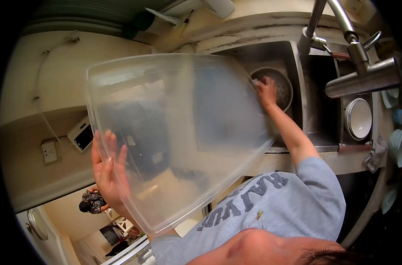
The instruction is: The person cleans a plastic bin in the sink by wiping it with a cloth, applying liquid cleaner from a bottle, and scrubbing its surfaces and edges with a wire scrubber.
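Note:
A large translucent plastic lid [179, 128] with a raised rim is tilted up in front of me. My left hand [110, 170] grips its left edge, thumb on the near side and fingers showing through the plastic behind. At the opposite edge, my right hand [266, 92] is over a round metal bowl [284, 84] in the sink. Its fingers are curled by a small whitish thing at the lid's rim; what they hold is unclear. Part of the sink lies hidden behind the lid.
A metal faucet [364, 77] juts over the sink [298, 88] at the right. White bowls [359, 118] sit in the right basin, near a grey cloth [375, 154]. A wall socket [50, 151] is at left. Another person [93, 201] is in the background at lower left.

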A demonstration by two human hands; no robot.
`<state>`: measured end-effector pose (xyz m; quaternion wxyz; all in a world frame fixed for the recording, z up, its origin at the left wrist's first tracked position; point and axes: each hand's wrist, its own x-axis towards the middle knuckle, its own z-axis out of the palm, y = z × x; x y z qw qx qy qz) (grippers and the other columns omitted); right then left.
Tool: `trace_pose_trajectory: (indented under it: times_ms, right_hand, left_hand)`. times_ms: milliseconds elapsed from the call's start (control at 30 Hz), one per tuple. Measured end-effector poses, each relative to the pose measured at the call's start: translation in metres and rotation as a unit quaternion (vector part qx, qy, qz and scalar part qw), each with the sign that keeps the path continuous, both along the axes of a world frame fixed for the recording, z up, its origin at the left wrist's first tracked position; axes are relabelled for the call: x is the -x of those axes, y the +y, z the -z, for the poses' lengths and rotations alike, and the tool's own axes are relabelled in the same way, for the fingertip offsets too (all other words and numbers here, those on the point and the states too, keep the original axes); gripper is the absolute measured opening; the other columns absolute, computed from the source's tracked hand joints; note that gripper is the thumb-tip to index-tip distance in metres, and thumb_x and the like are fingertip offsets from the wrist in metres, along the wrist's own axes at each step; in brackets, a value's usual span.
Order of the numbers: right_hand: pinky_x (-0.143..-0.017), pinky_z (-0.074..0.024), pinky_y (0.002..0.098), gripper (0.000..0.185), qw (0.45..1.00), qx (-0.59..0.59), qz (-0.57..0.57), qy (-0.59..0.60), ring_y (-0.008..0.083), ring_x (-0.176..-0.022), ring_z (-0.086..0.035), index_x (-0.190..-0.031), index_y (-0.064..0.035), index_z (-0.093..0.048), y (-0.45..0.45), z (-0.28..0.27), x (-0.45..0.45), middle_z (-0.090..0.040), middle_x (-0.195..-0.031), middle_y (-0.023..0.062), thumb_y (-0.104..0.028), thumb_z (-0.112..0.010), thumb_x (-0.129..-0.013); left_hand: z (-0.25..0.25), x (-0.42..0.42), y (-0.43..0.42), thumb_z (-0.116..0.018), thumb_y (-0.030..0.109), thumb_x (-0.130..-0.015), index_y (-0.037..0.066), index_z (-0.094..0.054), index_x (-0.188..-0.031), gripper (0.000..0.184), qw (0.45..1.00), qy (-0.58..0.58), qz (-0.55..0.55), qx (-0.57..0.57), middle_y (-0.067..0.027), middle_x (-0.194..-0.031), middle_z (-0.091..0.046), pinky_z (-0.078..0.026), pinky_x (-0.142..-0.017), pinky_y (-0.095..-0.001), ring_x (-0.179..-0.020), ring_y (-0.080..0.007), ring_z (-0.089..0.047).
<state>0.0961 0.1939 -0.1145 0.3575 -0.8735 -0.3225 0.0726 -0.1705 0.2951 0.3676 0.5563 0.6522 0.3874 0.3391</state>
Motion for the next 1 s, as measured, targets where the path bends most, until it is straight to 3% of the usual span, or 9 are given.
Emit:
trace_pose_trajectory:
  times_ms: [67, 100, 133, 167, 300, 400, 567, 700, 1000]
  right_hand:
    - [-0.085, -0.0441, 0.0403, 0.023, 0.987, -0.020, 0.154, -0.047, 0.0293, -0.106, -0.052, -0.100, -0.0060, -0.064, 0.004, 0.034, -0.012, -0.056, -0.113, 0.0121, -0.017, -0.056, -0.082]
    - [-0.087, -0.0443, 0.0394, 0.024, 0.974, -0.026, 0.213, 0.069, 0.0277, -0.112, -0.050, -0.102, -0.0044, -0.063, -0.004, 0.026, -0.011, -0.053, -0.120, 0.0142, -0.017, -0.053, -0.084]
    - [-0.083, -0.0468, 0.0405, 0.025, 0.980, 0.142, 0.129, -0.059, 0.0283, -0.105, -0.056, -0.104, -0.0064, -0.063, -0.013, 0.083, -0.021, -0.057, -0.114, 0.0154, -0.014, -0.050, -0.084]
    - [-0.078, -0.0496, 0.0414, 0.023, 0.939, 0.331, 0.035, 0.083, 0.0308, -0.095, -0.061, -0.100, -0.0066, -0.065, -0.016, 0.066, -0.033, -0.063, -0.104, 0.0161, -0.013, -0.049, -0.085]
    - [-0.071, -0.0500, 0.0427, 0.023, 0.962, 0.200, 0.081, 0.170, 0.0356, -0.084, -0.063, -0.086, -0.0036, -0.067, -0.010, 0.054, -0.048, -0.065, -0.092, 0.0182, -0.023, -0.056, -0.082]
    - [-0.066, -0.0473, 0.0430, 0.029, 0.985, -0.053, 0.007, 0.163, 0.0353, -0.073, -0.061, -0.077, 0.0020, -0.063, 0.009, -0.093, -0.019, -0.061, -0.077, 0.0223, -0.026, -0.056, -0.080]
    - [-0.084, -0.0466, 0.0357, 0.020, 0.813, -0.372, -0.308, 0.324, 0.0271, -0.102, -0.056, -0.100, -0.0051, -0.062, 0.045, -0.271, 0.075, -0.059, -0.108, 0.0135, -0.004, -0.057, -0.081]
    - [-0.099, -0.0363, 0.0391, 0.036, 0.738, -0.537, -0.386, 0.135, 0.0304, -0.119, -0.044, -0.116, -0.0073, -0.056, 0.119, -0.346, 0.112, -0.052, -0.124, 0.0132, -0.004, -0.057, -0.081]
    - [-0.096, -0.0367, 0.0301, 0.030, 0.776, -0.428, -0.359, 0.292, 0.0193, -0.115, -0.047, -0.120, -0.0061, -0.054, 0.170, -0.288, 0.038, -0.050, -0.127, 0.0096, -0.010, -0.048, -0.090]
  left_hand:
    - [-0.003, 0.001, -0.004, -0.039, 0.001, -0.084, 0.000, -0.020, -0.141, 0.059, 1.000, 0.001, 0.000, 0.001, -0.0182, -0.141, -0.031, -0.030, -0.105, -0.0409, -0.131, -0.0247, -0.032]
    - [-0.003, 0.000, -0.004, -0.041, 0.001, -0.083, 0.000, -0.023, -0.140, 0.060, 1.000, 0.001, -0.009, 0.008, -0.0172, -0.139, -0.034, -0.033, -0.103, -0.0400, -0.129, -0.0239, -0.034]
    - [-0.003, -0.001, -0.003, -0.044, 0.001, -0.081, 0.001, -0.026, -0.139, 0.061, 1.000, 0.000, -0.017, 0.016, -0.0163, -0.137, -0.038, -0.036, -0.101, -0.0392, -0.128, -0.0230, -0.037]
    - [-0.004, -0.002, -0.004, -0.044, 0.001, -0.081, 0.001, -0.026, -0.139, 0.061, 1.000, -0.001, -0.018, 0.008, -0.0163, -0.137, -0.038, -0.036, -0.101, -0.0392, -0.128, -0.0230, -0.037]
    - [-0.002, -0.003, -0.005, -0.045, 0.002, -0.080, 0.002, -0.027, -0.139, 0.062, 0.999, 0.001, -0.033, 0.019, -0.0158, -0.136, -0.039, -0.035, -0.101, -0.0402, -0.127, -0.0226, -0.037]
    - [-0.002, -0.005, -0.004, -0.046, 0.002, -0.078, 0.003, -0.028, -0.139, 0.063, 0.999, -0.008, -0.031, 0.024, -0.0154, -0.136, -0.039, -0.033, -0.102, -0.0410, -0.127, -0.0224, -0.037]
    - [-0.004, -0.010, -0.006, -0.047, 0.000, -0.074, 0.003, -0.029, -0.139, 0.068, 1.000, -0.011, -0.017, 0.024, -0.0149, -0.138, -0.037, -0.032, -0.103, -0.0421, -0.129, -0.0227, -0.034]
    - [-0.004, -0.013, -0.009, -0.049, -0.001, -0.067, 0.002, -0.028, -0.139, 0.075, 1.000, 0.008, -0.016, 0.008, -0.0154, -0.139, -0.035, -0.031, -0.103, -0.0431, -0.130, -0.0250, -0.032]
    - [-0.003, -0.015, -0.005, -0.047, -0.003, -0.061, 0.001, -0.027, -0.139, 0.081, 1.000, 0.020, -0.006, 0.006, -0.0173, -0.140, -0.033, -0.031, -0.103, -0.0437, -0.131, -0.0264, -0.031]
